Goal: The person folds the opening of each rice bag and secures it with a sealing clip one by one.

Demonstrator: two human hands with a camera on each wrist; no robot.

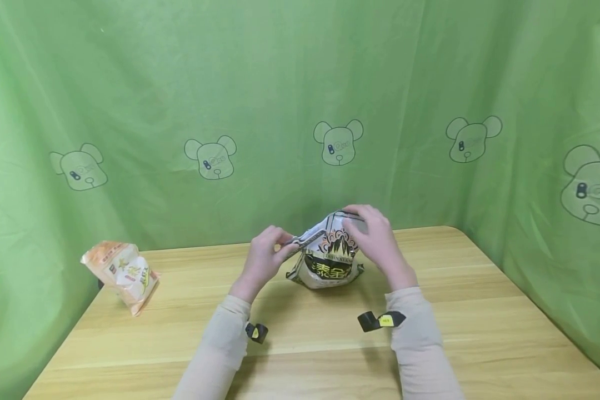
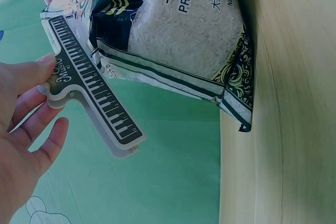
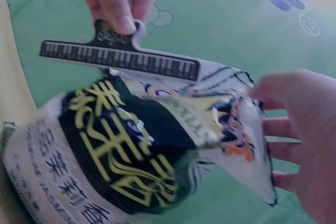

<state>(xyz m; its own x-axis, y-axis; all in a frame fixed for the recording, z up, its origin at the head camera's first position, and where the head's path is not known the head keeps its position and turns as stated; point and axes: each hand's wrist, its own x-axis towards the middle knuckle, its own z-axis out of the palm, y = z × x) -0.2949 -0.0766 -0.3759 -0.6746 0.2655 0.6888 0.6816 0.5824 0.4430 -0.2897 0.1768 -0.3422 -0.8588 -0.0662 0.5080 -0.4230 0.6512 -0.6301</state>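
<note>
"How far along are you?"

"About halfway, I'd judge. The rice bag (image 1: 330,268) is on the counter (image 1: 460,322), just below and right of the middle of the head view, and the piano-key clip (image 2: 95,81) already lies across one side of its top."

"Is it fastened?"

"I can't tell. My left hand (image 1: 264,256) is pinching the handle between thumb and fingers, and I can't see whether the bars grip the plastic. One end juts out past the side of the bag, too."

"And your right hand?"

"My right hand (image 1: 380,241) is pinching the opposite corner of the top, thumb in front, fingers behind. Between that corner and the clip, in the right half of the right wrist view, a stretch of the top is uncovered."

"So what's left?"

"As I read it, bringing that loose stretch under the bars and letting go of the handle."

"What about the packet?"

"The orange-and-white packet (image 1: 125,273) sits tilted at the left of the head view, well apart from my hands. No clip shows on its visible side; whether it needs one, I can't say."
</note>
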